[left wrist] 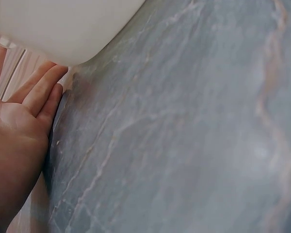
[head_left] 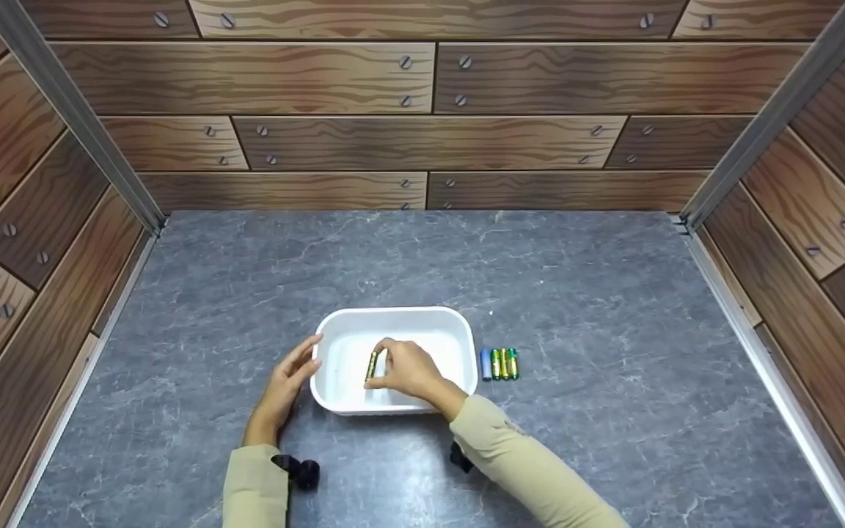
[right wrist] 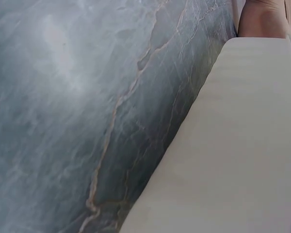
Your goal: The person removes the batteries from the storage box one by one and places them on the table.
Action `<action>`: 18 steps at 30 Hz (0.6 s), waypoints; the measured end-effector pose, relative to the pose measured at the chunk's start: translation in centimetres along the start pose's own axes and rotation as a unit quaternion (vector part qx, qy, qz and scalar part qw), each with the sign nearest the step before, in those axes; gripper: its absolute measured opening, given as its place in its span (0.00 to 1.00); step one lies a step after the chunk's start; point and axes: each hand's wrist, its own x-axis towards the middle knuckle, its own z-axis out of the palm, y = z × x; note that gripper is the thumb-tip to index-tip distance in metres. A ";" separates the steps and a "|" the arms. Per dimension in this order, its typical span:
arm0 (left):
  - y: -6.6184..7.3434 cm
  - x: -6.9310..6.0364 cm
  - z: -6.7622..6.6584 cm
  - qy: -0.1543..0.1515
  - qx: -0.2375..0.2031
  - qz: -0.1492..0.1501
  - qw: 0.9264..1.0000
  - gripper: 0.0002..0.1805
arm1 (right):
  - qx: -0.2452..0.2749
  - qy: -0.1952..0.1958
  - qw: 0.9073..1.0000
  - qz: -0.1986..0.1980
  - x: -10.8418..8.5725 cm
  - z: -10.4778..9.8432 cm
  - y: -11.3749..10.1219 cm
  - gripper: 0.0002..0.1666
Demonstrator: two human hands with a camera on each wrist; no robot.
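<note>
A white rectangular tub (head_left: pixel 393 317) with rounded corners stands on the table. Inside it, my right hand (head_left: pixel 411 370) pinches a green and gold battery (head_left: pixel 372 367) between thumb and fingers, lengthwise. My left hand (head_left: pixel 284 385) touches the tub's left side, fingers extended at the rim. In the left wrist view the left hand (left wrist: pixel 19 121) lies beside the tub's outer wall (left wrist: pixel 63 29) with fingers spread. The right wrist view shows the tub's outer side (right wrist: pixel 233 136) but not the right hand's hold.
Just right of the tub, a blue battery (head_left: pixel 486 364) and several green and gold batteries (head_left: pixel 505 364) lie side by side in a row. The grey marbled tabletop (head_left: pixel 613 330) meets wood-patterned walls (head_left: pixel 422 139) at the back and sides.
</note>
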 end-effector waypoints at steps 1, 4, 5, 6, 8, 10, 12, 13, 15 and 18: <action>0.0 0.0 0.0 0.000 0.000 0.000 1.000 0.27 | 0.000 0.000 1.000 -0.002 -0.1 -0.1 0.1 0.31; 0.0 0.0 0.0 0.002 -0.002 0.000 1.000 0.28 | 0.000 0.002 1.000 -0.008 -0.3 -0.3 0.3 0.32; 0.0 -0.1 0.1 0.003 0.000 0.002 1.000 0.27 | 0.001 0.003 1.000 -0.011 -0.4 -0.4 0.3 0.32; 0.0 0.0 0.1 0.003 -0.001 0.003 1.000 0.27 | 0.003 0.004 1.000 -0.013 -0.4 -0.5 0.4 0.32; 0.0 0.0 0.1 0.004 0.001 0.003 1.000 0.27 | 0.010 0.006 1.000 -0.019 -0.7 -0.8 0.6 0.32; -0.1 -0.1 0.0 0.003 0.002 0.003 1.000 0.27 | 0.018 0.006 1.000 -0.024 -0.9 -1.0 0.8 0.31; -0.1 -0.1 0.0 0.001 0.002 0.003 1.000 0.27 | 0.025 0.005 0.999 -0.030 -1.1 -1.3 1.1 0.31; -0.1 -0.1 0.0 0.001 0.001 0.003 1.000 0.27 | 0.028 0.006 0.999 -0.034 -1.2 -1.5 1.3 0.31; -0.2 -0.1 -0.1 -0.001 -0.003 0.005 1.000 0.28 | 0.029 0.010 0.999 -0.039 -1.4 -1.8 1.6 0.31; -0.2 0.0 -0.1 -0.004 -0.005 0.008 1.000 0.28 | 0.030 0.018 0.998 -0.045 -1.6 -2.3 2.1 0.31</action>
